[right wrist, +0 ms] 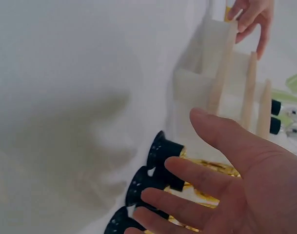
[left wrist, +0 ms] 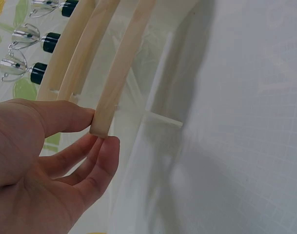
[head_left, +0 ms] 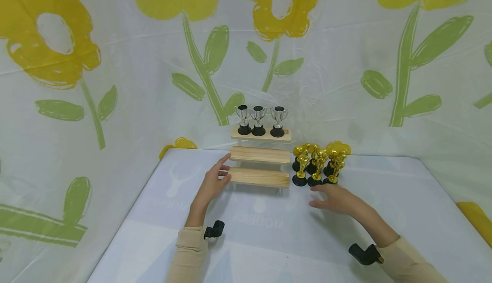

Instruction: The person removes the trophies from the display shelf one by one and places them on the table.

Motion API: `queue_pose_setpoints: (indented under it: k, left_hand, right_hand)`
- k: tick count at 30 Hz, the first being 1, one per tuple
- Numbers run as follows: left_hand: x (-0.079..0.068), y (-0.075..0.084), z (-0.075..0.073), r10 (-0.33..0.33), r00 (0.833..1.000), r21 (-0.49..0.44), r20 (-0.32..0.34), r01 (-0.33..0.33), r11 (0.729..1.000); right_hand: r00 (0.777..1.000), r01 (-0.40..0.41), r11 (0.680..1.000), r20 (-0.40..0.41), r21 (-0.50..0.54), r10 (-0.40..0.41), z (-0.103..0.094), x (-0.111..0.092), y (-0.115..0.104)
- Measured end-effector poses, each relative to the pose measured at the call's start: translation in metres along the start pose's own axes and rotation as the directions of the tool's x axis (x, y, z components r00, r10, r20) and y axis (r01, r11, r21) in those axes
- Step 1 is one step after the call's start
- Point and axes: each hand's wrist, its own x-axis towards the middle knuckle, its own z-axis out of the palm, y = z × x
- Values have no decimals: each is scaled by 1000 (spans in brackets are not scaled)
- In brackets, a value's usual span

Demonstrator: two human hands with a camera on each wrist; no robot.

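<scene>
Holding shelf edge: left hand; right hand above tabletop, beside figurines.

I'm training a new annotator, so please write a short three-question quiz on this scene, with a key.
1. How many silver trophies stand on the top shelf?
2. True or false: the left hand touches the end of the bottom shelf.
3. Where do the golden statuettes stand? a) top shelf b) table c) bottom shelf

Key: 1. Three. 2. True. 3. b.
</scene>
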Motion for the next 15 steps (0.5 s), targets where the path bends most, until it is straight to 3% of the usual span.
queue_pose_setpoints:
  k: [5, 15]
  left_hand:
    - [0, -1, 0, -9, 1000, -3, 3, 9, 1000]
    - [0, 1, 0, -18, 1000, 7, 10, 18, 1000]
  right_hand:
    - [998, 34, 999, 54, -25, -33, -8, 2, -15]
    - [979, 17, 998, 206, -66, -3, -25, 10, -41]
